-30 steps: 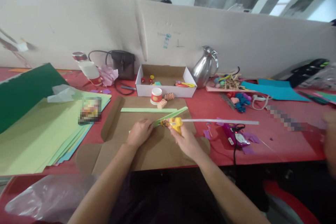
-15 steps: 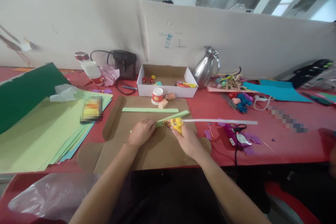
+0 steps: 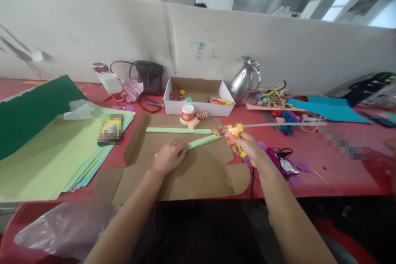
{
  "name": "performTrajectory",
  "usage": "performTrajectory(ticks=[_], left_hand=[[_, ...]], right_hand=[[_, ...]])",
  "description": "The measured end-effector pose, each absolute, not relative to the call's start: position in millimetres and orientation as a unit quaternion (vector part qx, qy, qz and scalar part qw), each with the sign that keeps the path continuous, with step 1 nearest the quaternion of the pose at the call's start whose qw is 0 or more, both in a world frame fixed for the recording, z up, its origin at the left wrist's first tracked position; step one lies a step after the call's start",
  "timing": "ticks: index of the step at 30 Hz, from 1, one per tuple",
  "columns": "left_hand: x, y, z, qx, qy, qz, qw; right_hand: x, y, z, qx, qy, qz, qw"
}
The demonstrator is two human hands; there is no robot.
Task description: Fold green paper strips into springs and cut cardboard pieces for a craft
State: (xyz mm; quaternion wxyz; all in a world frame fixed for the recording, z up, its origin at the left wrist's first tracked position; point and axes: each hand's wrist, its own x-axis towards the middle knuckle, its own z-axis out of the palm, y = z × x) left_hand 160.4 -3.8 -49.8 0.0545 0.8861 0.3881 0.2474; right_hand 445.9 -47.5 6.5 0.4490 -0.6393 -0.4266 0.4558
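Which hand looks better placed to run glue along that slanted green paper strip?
Probably the right hand: it holds the yellow glue gun, nozzle near the slanted green strip. The left hand pins it.

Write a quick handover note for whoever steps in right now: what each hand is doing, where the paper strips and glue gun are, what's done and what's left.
Left hand: pressing flat on the near end of the slanted green paper strip, which lies on the flattened cardboard.
Right hand: gripping the yellow glue gun, a long glue stick poking out of its back, nozzle at the strip's far end.
Second green strip lies loose just behind, near the red-and-white cup.
Done: both strips cut and laid out.
Left: whether glue is laid can't be seen; the strips look unjoined.
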Motion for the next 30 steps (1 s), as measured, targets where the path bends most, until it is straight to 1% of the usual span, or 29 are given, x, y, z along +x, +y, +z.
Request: performTrajectory(ticks=[1,3,7,10,13,16,19,21,22,23,25,27,30], left_hand=[[160,-4,-50,0.888,0.383,0.248,0.053],[160,-3,-52,0.896,0.37,0.243,0.044],[159,-2,-54,0.906,0.361,0.222,0.025],[158,-2,-54,0.905,0.365,0.218,0.027],[158,-2,-54,0.903,0.367,0.223,0.028],[159,-3,-55,0.901,0.365,0.231,0.023],[160,-3,-55,0.9,0.363,0.239,0.02],[161,-3,-55,0.901,0.358,0.244,0.019],[161,-3,-55,0.902,0.354,0.246,0.021],[161,-4,-55,0.903,0.351,0.247,0.022],[161,-5,-54,0.904,0.35,0.245,0.024],[161,-8,-54,0.903,0.357,0.236,0.018],[162,-14,-55,0.899,0.382,0.216,-0.005]], right_hand=[[455,-41,8,-0.639,-0.399,0.465,0.466],[472,-29,9,-0.644,-0.379,0.466,0.473],[493,-7,2,-0.671,-0.373,0.455,0.451],[498,6,-8,-0.711,-0.379,0.415,0.422],[500,17,-16,-0.762,-0.397,0.342,0.379],[497,20,-17,-0.809,-0.427,0.231,0.332],[479,10,-16,-0.82,-0.467,0.126,0.307],[452,-5,-18,-0.797,-0.522,0.077,0.293],[436,-14,-20,-0.755,-0.603,0.038,0.254],[419,-23,-23,-0.689,-0.691,0.026,0.218],[388,-41,-31,-0.568,-0.801,0.034,0.187],[366,-55,-40,-0.533,-0.829,0.03,0.168],[355,-64,-52,-0.532,-0.833,0.037,0.149]])
